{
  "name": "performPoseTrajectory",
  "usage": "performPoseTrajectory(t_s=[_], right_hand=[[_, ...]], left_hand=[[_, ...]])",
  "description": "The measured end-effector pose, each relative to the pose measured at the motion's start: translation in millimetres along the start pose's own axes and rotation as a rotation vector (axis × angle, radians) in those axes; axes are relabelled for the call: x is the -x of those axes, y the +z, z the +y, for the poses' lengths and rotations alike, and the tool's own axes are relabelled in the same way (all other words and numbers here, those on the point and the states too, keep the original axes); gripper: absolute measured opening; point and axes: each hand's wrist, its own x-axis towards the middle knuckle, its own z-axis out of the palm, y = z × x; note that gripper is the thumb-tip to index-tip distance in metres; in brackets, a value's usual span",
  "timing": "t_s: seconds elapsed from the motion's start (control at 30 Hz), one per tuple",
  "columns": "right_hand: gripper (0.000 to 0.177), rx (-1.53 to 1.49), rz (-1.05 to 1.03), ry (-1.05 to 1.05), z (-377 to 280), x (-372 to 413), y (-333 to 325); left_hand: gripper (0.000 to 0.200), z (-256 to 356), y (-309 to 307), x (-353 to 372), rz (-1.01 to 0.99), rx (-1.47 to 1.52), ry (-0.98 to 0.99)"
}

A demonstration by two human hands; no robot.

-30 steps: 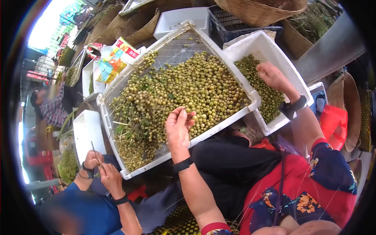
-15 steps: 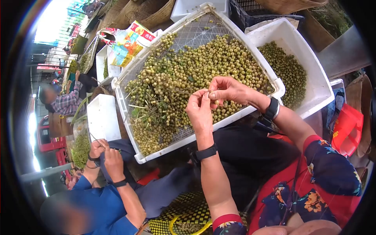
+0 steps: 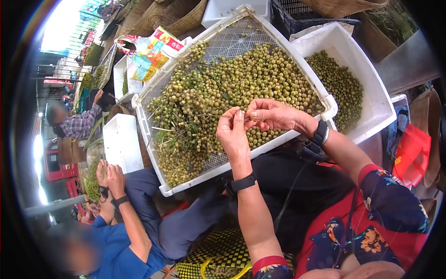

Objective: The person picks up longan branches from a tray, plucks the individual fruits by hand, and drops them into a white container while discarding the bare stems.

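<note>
Small round yellow-green fruits (image 3: 241,79) are seen from the head view, heaped in a white perforated plastic tray (image 3: 209,168). Above its near edge, a thin twig (image 3: 209,111) is pinched between the closed fingertips of the left hand (image 3: 232,132) and right hand (image 3: 272,114). Loose fruits fill a white plastic tub (image 3: 385,111) just beside the tray.

Left hand (image 3: 232,132) raised, fingers (image 3: 238,117) pinched; right hand (image 3: 272,114) at three o'clock, fingertips meeting it.
</note>
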Motion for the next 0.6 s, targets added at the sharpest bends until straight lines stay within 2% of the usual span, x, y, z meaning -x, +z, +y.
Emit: performPoseTrajectory(t_s=[0.13,0.2,0.23,0.3,0.5,0.6], right_hand=[[0.012,-0.22,-0.016,-0.049,5,2,-1],[0.009,-0.377,-0.069,-0.1,11,1,-3],[0.009,-0.378,-0.069,-0.1,16,0,-6],[0.015,-0.387,-0.124,-0.136,21,-3,-8],[0.031,-0.386,-0.127,-0.056,7,4,6],[0.032,-0.433,-0.164,-0.059,6,4,3]], left_hand=[[0.014,-4,0,-3,0.019,0.17,-0.054],[0.015,-5,-2,-3,0.033,0.351,-0.169],[0.015,-6,-5,-5,0.034,0.35,-0.169],[0.015,-6,-11,-8,0.036,0.458,-0.243],[0.015,-5,-17,-12,0.029,0.458,-0.202],[0.015,-4,-16,-11,0.018,0.442,-0.188]])
